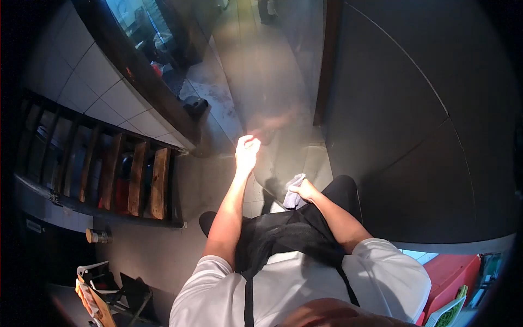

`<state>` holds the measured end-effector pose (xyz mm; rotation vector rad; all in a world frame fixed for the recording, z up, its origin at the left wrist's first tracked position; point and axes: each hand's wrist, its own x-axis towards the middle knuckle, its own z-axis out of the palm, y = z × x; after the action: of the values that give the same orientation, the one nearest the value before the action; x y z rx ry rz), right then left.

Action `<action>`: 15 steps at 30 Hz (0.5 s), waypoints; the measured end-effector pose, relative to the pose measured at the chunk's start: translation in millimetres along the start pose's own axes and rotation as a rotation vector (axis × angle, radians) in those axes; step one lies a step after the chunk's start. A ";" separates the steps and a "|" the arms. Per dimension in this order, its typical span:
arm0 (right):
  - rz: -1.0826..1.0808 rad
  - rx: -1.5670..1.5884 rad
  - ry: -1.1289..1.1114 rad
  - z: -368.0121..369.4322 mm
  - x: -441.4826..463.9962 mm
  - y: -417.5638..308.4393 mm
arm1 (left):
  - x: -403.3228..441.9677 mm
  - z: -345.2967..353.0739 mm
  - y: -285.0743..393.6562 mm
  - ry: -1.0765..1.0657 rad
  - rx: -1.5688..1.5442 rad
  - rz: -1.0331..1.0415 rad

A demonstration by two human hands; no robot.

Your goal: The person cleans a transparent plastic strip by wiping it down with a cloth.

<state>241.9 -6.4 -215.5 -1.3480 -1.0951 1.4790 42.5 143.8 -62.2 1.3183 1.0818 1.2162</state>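
Note:
My left hand [248, 151] is raised in front of a glass panel [272, 65], brightly lit, with its fingers curled in. Whatever it may hold is hidden by the glare. A faint reflection of a hand shows in the glass just beyond it, and I cannot tell whether my hand touches the pane. Lower and to the right, my right hand [306, 191] is closed round a pale grey cloth [294, 197], which hangs in front of my dark apron [283, 234].
Wooden stair treads [136, 177] stand at the left, beside a white tiled wall [98, 71]. A large dark panel [414, 136] closes off the right side. Folding chairs [122, 297] are at the lower left, with a red box [449, 278] at the lower right.

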 end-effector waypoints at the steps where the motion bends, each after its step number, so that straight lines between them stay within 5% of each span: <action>1: 0.008 0.035 0.025 -2.5 -1.3 -1.4 | 1.3 -7.8 -11.6 -0.020 0.007 0.072; 5: -0.005 0.198 0.064 1.3 -20.3 -43.9 | -36.2 -48.5 -66.9 -0.161 -0.045 -0.190; 8: -0.129 0.496 0.021 7.4 -14.5 -66.5 | -76.4 -59.8 -79.5 -0.058 0.132 -0.428; 13: -0.288 0.673 -0.078 4.8 17.1 -129.8 | -114.4 -72.8 -93.7 -0.048 0.051 -0.522; 15: -0.288 0.689 -0.172 13.2 -21.7 -220.2 | -112.2 -78.6 -95.3 -0.070 -0.004 -0.504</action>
<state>235.4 31.7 2.8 -0.5693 -0.7311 1.5672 -44.9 49.7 -168.8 0.9925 1.2631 0.7899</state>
